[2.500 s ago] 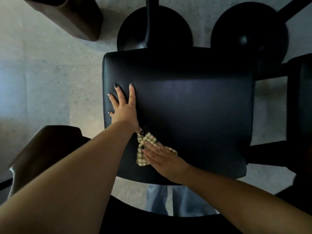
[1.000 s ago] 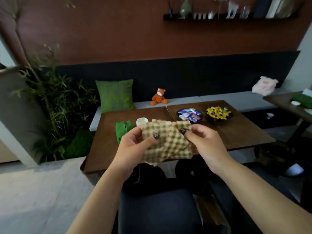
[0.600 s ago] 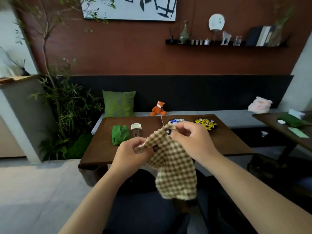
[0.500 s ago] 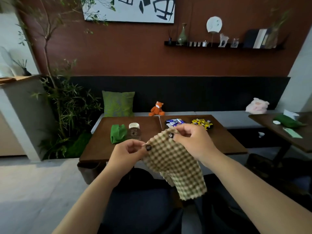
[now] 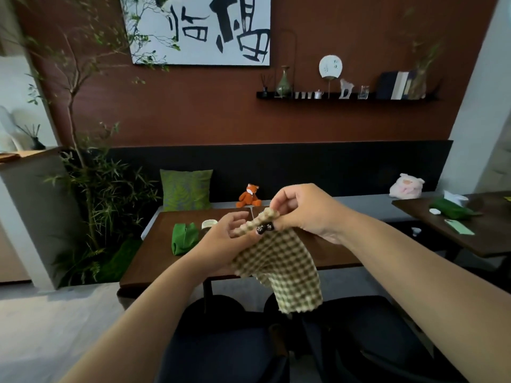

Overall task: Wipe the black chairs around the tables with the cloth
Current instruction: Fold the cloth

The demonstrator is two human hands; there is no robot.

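Your cloth [image 5: 279,261], checked in tan and cream, is up in the air, gathered at its top edge and hanging limp below. Two black chairs, the left chair [image 5: 221,352] and the right chair [image 5: 367,338], stand side by side beneath it, seats dark and padded.

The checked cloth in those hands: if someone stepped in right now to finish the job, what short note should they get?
Left hand: pinches the upper edge of the yellow-and-brown checked cloth.
Right hand: pinches the same edge, bunched; the rest hangs free in the air over the gap between two black padded chairs below, touching neither.
Done: cannot tell from this view which chairs are wiped.
Left: finish arranging the cloth, then wipe the chairs at the brown wooden tables.
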